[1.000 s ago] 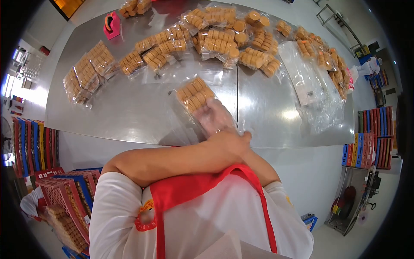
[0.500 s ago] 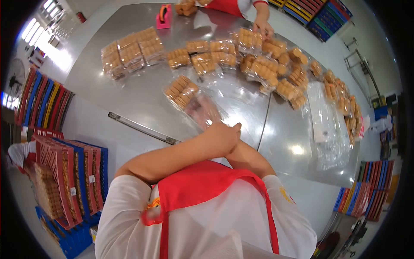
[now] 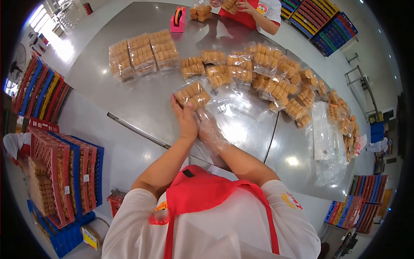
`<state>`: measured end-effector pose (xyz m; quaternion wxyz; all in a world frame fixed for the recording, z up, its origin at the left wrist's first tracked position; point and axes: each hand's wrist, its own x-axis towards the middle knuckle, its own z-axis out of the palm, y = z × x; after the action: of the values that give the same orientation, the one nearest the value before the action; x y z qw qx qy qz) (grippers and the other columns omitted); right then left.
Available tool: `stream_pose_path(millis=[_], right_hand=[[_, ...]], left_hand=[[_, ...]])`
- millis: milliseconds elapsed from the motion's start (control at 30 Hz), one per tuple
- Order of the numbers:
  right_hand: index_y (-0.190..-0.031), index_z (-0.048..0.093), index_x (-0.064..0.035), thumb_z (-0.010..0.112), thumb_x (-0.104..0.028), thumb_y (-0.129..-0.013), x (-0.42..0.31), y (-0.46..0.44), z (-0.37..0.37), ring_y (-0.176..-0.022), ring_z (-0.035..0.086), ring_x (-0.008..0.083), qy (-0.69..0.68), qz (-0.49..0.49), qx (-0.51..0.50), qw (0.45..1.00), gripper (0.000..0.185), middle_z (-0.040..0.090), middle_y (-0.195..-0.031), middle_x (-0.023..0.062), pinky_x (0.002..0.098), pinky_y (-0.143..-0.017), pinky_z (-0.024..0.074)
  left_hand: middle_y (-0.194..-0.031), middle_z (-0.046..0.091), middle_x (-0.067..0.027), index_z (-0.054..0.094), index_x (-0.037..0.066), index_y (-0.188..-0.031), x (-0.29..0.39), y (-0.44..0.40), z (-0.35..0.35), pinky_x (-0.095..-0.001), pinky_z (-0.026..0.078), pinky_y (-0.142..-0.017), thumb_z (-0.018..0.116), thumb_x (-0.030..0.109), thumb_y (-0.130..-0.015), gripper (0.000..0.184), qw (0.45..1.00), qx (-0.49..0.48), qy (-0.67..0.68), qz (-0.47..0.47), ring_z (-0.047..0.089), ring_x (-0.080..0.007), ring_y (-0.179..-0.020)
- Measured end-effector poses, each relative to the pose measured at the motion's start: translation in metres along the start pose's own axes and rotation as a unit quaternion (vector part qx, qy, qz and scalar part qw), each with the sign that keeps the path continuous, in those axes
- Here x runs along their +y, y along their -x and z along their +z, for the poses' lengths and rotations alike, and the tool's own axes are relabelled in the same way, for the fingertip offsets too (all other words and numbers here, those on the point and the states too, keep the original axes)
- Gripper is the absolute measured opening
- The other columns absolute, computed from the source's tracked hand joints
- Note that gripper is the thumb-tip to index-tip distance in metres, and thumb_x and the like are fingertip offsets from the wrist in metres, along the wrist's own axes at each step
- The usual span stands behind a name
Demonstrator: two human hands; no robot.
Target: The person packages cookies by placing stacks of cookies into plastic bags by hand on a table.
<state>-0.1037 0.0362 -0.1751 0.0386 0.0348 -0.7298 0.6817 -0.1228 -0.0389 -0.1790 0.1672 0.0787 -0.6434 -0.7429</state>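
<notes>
A clear plastic bag of round biscuits (image 3: pixel 192 95) is held over the near edge of the steel table, its biscuits lying in rows at the far end. My left hand (image 3: pixel 185 118) grips the bag's left side, fingers along the edge and thumb near the biscuits. My right hand (image 3: pixel 210 127) is inside the bag's near end, with loose plastic around its back and wrist. Its fingers are closed against the biscuits, fingertips partly hidden. Beyond my hands lie several filled biscuit packs (image 3: pixel 219 75).
Three larger packs (image 3: pixel 142 54) stand at the left, near a pink tape dispenser (image 3: pixel 177 20). Biscuit packs (image 3: pixel 276 88) are heaped right, beside flat plastic bags (image 3: pixel 321 134). Across the table (image 3: pixel 142 99), a co-worker's hands (image 3: pixel 243 6) hold a biscuit pack. Stacked crates (image 3: pixel 64 172) stand left.
My left hand has moved from my right wrist to the bag's left side. The biscuits now sit close to my right hand. The co-worker's hand has left the heap.
</notes>
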Motion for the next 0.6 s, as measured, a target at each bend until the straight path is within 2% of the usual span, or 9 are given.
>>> stream_pose_path(millis=[100, 167, 267, 333, 367, 400, 467, 533, 600], right_hand=[[-0.098, 0.06, -0.0004, 0.051, -0.02, -0.098, 0.023, -0.01, -0.006, -0.093, 0.058, 0.0479, 0.055, 0.029, -0.007, 0.998, 0.021, 0.064, -0.096, 0.0272, 0.0495, -0.079, 0.0464], [-0.099, 0.06, 0.0, 0.053, -0.018, -0.096, -0.015, -0.007, -0.011, -0.094, 0.058, 0.049, 0.215, -0.022, -0.024, 0.976, 0.02, 0.063, -0.098, 0.0279, 0.051, -0.08, 0.0463], [-0.109, 0.06, 0.0007, 0.055, -0.016, -0.096, -0.021, 0.0, -0.021, -0.095, 0.06, 0.0417, 0.219, -0.023, -0.092, 0.971, 0.021, 0.063, -0.102, 0.0246, 0.0433, -0.084, 0.0487], [-0.107, 0.06, 0.0008, 0.057, -0.016, -0.095, -0.029, 0.027, -0.035, -0.092, 0.061, 0.0428, 0.253, -0.031, -0.089, 0.963, 0.021, 0.064, -0.1, 0.0241, 0.0454, -0.081, 0.0488], [-0.101, 0.062, -0.0001, 0.058, -0.016, -0.093, -0.03, 0.05, -0.046, -0.089, 0.061, 0.0427, 0.257, -0.076, -0.082, 0.96, 0.018, 0.064, -0.096, 0.0234, 0.0462, -0.079, 0.0487], [-0.095, 0.063, -0.0009, 0.059, -0.016, -0.091, -0.03, 0.074, -0.061, -0.087, 0.061, 0.0425, 0.262, -0.119, -0.078, 0.955, 0.017, 0.064, -0.092, 0.0227, 0.0469, -0.078, 0.0487], [-0.089, 0.066, -0.0007, 0.06, -0.018, -0.091, -0.025, 0.108, -0.089, -0.086, 0.062, 0.0399, 0.325, -0.045, -0.096, 0.94, 0.018, 0.065, -0.089, 0.0214, 0.0457, -0.076, 0.0493], [-0.088, 0.068, -0.0003, 0.061, -0.017, -0.091, -0.023, 0.139, -0.119, -0.085, 0.064, 0.0371, 0.325, 0.019, -0.008, 0.945, 0.019, 0.066, -0.087, 0.0202, 0.0439, -0.076, 0.0503], [-0.091, 0.068, 0.0003, 0.062, -0.016, -0.091, -0.024, 0.153, -0.142, -0.085, 0.065, 0.0341, 0.267, 0.046, 0.116, 0.955, 0.017, 0.067, -0.088, 0.0192, 0.0417, -0.077, 0.0508]], left_hand=[[-0.155, 0.024, -0.0222, 0.015, -0.007, -0.151, -0.016, -0.009, 0.003, -0.037, 0.02, -0.118, 0.046, 0.022, -0.097, 0.069, 0.998, -0.005, 0.055, 0.005, 0.025, -0.0316, -0.143], [-0.154, 0.024, -0.0222, 0.016, -0.009, -0.151, -0.011, -0.008, 0.003, -0.0361, 0.02, -0.118, 0.046, 0.021, -0.096, 0.069, 0.998, -0.011, 0.065, 0.004, 0.026, -0.0312, -0.143], [-0.151, 0.029, -0.0208, 0.021, -0.006, -0.15, 0.002, -0.007, -0.002, -0.0378, 0.024, -0.115, 0.049, 0.02, -0.095, 0.066, 0.998, -0.001, 0.058, -0.019, 0.031, -0.0303, -0.139], [-0.142, 0.039, -0.021, 0.034, -0.004, -0.143, 0.012, -0.017, -0.016, -0.0395, 0.028, -0.112, 0.052, 0.018, -0.094, 0.057, 0.988, 0.037, -0.092, 0.12, 0.038, -0.0318, -0.133], [-0.138, 0.044, -0.0211, 0.04, -0.003, -0.14, 0.016, -0.025, -0.022, -0.0403, 0.03, -0.11, 0.054, 0.017, -0.093, 0.053, 0.967, 0.056, -0.166, 0.187, 0.042, -0.0325, -0.13], [-0.131, 0.048, -0.0207, 0.045, -0.003, -0.134, 0.034, -0.039, -0.023, -0.0405, 0.033, -0.107, 0.054, 0.017, -0.091, 0.048, 0.944, 0.005, -0.208, 0.255, 0.045, -0.0337, -0.125], [-0.117, 0.056, -0.0201, 0.054, -0.001, -0.123, 0.078, -0.082, -0.013, -0.041, 0.039, -0.102, 0.056, 0.017, -0.088, 0.04, 0.874, -0.091, -0.289, 0.38, 0.052, -0.0362, -0.114], [-0.11, 0.061, -0.021, 0.061, 0.0, -0.114, 0.087, -0.129, 0.017, -0.0423, 0.044, -0.097, 0.06, 0.012, -0.081, 0.035, 0.837, -0.191, -0.354, 0.371, 0.056, -0.039, -0.11], [-0.114, 0.062, -0.0198, 0.061, 0.001, -0.117, 0.092, -0.164, 0.048, -0.0416, 0.045, -0.097, 0.067, 0.011, -0.076, 0.043, 0.715, -0.308, -0.541, 0.319, 0.056, -0.0374, -0.113]])
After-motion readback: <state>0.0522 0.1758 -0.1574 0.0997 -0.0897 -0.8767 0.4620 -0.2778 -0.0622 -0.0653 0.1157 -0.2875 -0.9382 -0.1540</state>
